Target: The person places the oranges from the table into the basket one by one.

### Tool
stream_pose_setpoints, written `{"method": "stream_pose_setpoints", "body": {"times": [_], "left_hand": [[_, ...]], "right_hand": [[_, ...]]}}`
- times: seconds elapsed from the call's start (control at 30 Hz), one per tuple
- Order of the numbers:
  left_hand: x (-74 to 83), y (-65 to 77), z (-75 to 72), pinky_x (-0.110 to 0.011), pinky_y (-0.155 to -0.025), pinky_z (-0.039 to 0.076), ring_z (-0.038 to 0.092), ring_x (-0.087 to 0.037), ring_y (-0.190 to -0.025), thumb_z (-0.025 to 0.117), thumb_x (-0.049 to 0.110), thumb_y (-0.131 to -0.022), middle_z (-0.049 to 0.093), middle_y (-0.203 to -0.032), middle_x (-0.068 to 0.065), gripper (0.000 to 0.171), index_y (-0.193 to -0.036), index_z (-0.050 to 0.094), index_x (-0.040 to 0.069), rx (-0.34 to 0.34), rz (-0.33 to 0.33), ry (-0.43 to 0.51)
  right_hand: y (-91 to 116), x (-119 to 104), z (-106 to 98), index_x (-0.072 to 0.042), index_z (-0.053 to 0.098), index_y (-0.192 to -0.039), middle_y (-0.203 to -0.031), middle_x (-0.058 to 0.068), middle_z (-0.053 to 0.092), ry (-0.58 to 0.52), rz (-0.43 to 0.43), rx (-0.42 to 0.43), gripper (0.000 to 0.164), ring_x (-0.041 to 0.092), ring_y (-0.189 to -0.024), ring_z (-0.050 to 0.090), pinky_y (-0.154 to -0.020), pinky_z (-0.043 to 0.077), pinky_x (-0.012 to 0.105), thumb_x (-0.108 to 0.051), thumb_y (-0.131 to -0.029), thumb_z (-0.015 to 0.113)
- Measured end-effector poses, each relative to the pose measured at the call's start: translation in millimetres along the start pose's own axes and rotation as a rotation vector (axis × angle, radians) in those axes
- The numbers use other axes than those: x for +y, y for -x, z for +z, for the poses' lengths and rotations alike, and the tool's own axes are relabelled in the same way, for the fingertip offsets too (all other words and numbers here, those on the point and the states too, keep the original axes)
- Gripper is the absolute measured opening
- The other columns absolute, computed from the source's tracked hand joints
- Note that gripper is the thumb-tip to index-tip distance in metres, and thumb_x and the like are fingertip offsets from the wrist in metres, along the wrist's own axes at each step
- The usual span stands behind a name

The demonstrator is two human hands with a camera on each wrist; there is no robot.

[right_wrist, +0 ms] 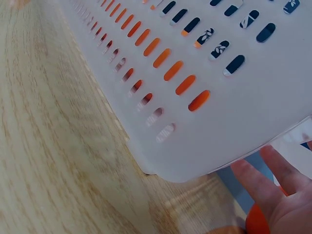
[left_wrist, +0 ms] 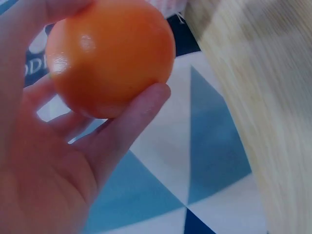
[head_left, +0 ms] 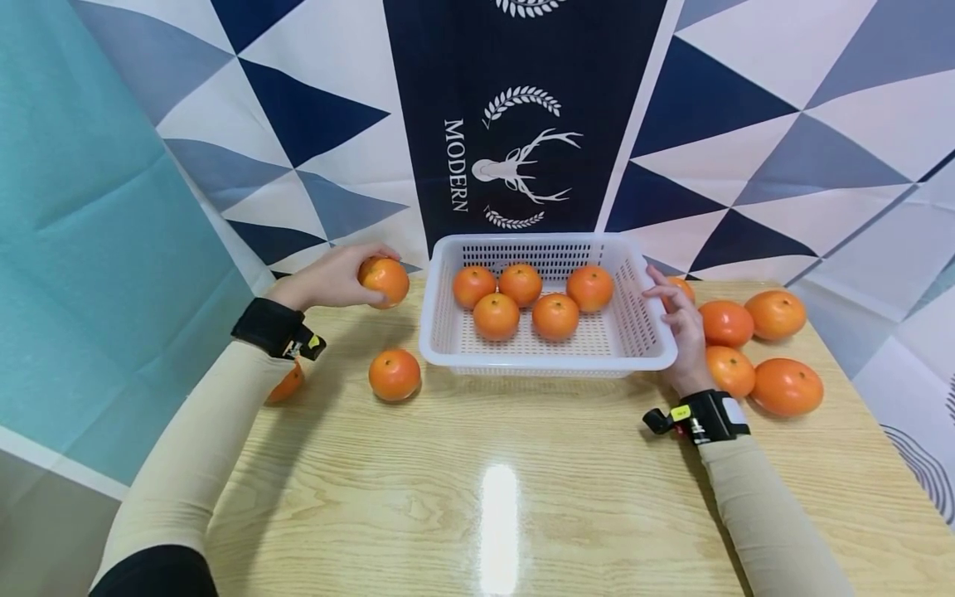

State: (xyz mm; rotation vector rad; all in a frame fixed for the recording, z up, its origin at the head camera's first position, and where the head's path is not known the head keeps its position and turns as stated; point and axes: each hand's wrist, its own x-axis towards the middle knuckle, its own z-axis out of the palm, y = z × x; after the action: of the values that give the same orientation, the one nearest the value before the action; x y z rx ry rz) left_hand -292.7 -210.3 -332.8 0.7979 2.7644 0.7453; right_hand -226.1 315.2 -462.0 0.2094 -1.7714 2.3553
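Fingers of the left hand [head_left: 334, 278] pinch one orange [head_left: 386, 280], held left of the white basket [head_left: 537, 363], near the back edge of the bench [head_left: 373, 489]. Right hand [head_left: 685, 340]: fingers slightly spread, tips touching the basket's right end; how firmly, cannot tell. Five oranges [head_left: 496, 317] lie inside; a loose orange [head_left: 395, 375] sits just beside the front left corner. Risk, judged: smooth round skin may slip if the pinch loosens, fruit rolling away; a knocked rim could shift the basket if the right hand's touch is light.

free room lies in front of the basket [head_left: 552, 362]; orange fruits [head_left: 787, 387] crowd its right
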Motion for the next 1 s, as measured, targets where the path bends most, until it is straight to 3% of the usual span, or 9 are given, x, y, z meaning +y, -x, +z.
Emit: {"method": "stream_pose_setpoints", "body": {"times": [0.13, 0.5, 1.0], "left_hand": [[13.6, -8.7, 2.3, -0.053, -0.105, 0.054, 0.064, -0.038, -0.12, 0.079, 0.021, -0.092, 0.067, -0.147, -0.022, 0.068, -0.154, 0.058, 0.005, 0.004, 0.025, 0.027], [52.2, -30.9, 13.7, -0.051, -0.102, 0.058, 0.066, -0.034, -0.117, 0.079, 0.024, -0.088, 0.07, -0.143, -0.018, 0.067, -0.15, 0.06, 0.008, -0.009, 0.177, 0.009], [103.5, -72.2, 23.5, -0.05, -0.109, 0.06, 0.066, -0.033, -0.125, 0.08, 0.027, -0.09, 0.067, -0.149, -0.014, 0.067, -0.151, 0.058, 0.012, -0.07, 0.279, 0.007]], "right_hand": [[-0.8, 1.0, 0.1, -0.025, 0.073, -0.113, -0.189, 0.004, 0.027, 0.006, -0.005, 0.003, 0.06, 0.026, -0.174, 0.022, -0.118, 0.043, 0.024, 0.001, -0.093, 0.022], [-1.0, 1.0, 1.1, -0.026, 0.074, -0.113, -0.188, 0.004, 0.03, -0.009, -0.012, -0.001, 0.062, 0.026, -0.174, 0.022, -0.116, 0.043, 0.023, 0.002, -0.094, 0.022], [-0.4, 0.0, 0.1, -0.025, 0.073, -0.112, -0.188, 0.002, 0.03, -0.021, -0.008, -0.003, 0.063, 0.026, -0.176, 0.02, -0.119, 0.039, 0.025, 0.003, -0.093, 0.02]]}}
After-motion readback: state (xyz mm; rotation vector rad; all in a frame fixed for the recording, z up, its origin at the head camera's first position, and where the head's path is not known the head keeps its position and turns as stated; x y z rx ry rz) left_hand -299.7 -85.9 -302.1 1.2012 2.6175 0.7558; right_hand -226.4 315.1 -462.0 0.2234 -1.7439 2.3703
